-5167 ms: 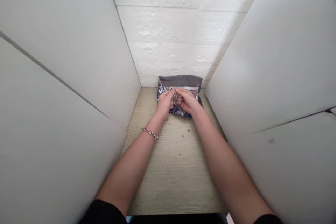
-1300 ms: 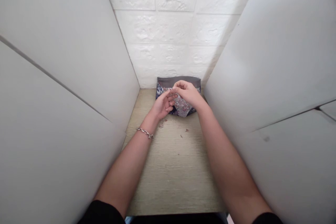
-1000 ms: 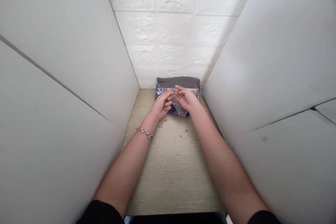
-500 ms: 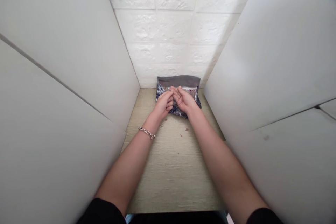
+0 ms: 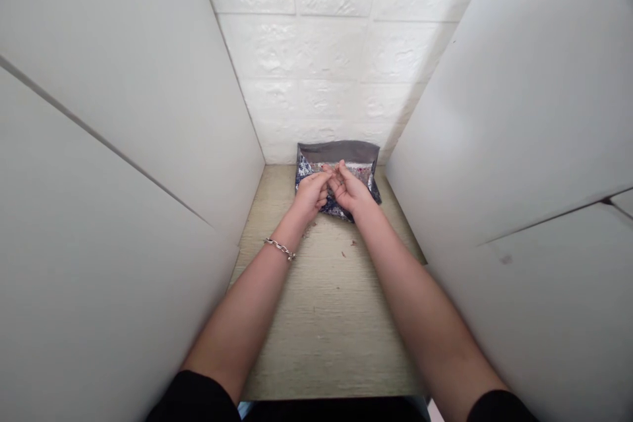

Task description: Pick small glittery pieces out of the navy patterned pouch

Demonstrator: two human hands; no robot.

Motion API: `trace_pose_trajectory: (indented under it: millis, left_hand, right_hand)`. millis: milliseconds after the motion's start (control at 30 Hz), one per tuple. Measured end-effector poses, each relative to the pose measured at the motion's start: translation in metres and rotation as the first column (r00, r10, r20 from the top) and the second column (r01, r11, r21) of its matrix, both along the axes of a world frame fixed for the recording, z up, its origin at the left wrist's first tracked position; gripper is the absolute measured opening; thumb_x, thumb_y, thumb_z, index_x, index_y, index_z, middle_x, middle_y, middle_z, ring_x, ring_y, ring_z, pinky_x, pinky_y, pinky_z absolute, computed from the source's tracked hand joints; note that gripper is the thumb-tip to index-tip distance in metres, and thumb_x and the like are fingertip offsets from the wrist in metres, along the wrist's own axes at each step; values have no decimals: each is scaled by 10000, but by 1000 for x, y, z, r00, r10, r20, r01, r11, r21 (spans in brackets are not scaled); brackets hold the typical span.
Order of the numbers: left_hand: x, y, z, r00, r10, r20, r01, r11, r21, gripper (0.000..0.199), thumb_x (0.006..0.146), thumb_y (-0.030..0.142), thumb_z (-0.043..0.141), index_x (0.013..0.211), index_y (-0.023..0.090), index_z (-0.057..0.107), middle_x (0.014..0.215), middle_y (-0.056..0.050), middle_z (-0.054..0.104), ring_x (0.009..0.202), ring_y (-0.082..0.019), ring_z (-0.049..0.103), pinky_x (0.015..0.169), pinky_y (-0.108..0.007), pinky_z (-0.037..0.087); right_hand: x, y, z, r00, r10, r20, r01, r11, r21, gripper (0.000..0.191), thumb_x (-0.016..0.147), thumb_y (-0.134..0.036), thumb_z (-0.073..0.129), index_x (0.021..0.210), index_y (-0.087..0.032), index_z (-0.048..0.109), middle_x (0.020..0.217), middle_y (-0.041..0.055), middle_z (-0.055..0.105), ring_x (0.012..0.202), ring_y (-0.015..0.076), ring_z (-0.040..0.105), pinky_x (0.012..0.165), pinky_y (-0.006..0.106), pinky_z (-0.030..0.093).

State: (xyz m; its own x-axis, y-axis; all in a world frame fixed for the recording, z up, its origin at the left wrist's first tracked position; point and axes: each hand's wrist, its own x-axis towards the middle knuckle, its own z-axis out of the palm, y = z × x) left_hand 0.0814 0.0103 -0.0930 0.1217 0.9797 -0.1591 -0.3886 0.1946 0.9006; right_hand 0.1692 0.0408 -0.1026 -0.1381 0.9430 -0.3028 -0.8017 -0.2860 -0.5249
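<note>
My left hand point(image 5: 312, 192) is closed, its fingers curled and the thumb and forefinger pressed together. Whatever it pinches is too small to make out. Palm up, my right hand point(image 5: 349, 191) has its fingers loosely bent and apart, with the left fingertips close above or against them. Both hands are over the front of a wide-mouthed pouch point(image 5: 339, 149), grey inside with a dark blue and white patterned front. Small reddish bits show in it, but my hands hide much of its contents.
The pouch stands on a narrow wood-grain table point(image 5: 326, 323) against a white brick-patterned wall point(image 5: 331, 46). Pale panels close in on the left point(image 5: 119, 145) and right point(image 5: 504, 119). Small reddish-brown flakes point(image 5: 353, 243) lie on the tabletop near my wrists.
The fingers of my right hand have bent slightly inward, and the left fingertips have shifted a little toward them. The pouch stands where it was; the view has moved slightly.
</note>
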Motion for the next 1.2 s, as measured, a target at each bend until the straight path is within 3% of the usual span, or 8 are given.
trace_pose_trajectory:
  millis: [467, 1200]
  left_hand:
    - [4, 1, 0, 993, 62, -99, -67, 997, -42, 177, 649, 264, 570, 593, 158, 440, 357, 102, 229, 282, -9, 157, 311, -174, 81]
    - [5, 0, 2, 993, 73, -93, -78, 995, -56, 200, 652, 242, 571, 566, 165, 407, 356, 102, 233, 277, -7, 162, 304, -171, 83]
  right_hand:
    - [-1, -2, 3, 1000, 10, 21, -10, 1000, -20, 165, 771, -198, 485, 616, -142, 503, 595, 7, 615, 619, 64, 605, 603, 139, 511]
    - [-2, -2, 2, 999, 8, 48, -8, 1000, -7, 171, 774, -214, 480, 617, -152, 509, 606, 1, 611, 621, 53, 596, 617, 133, 506]
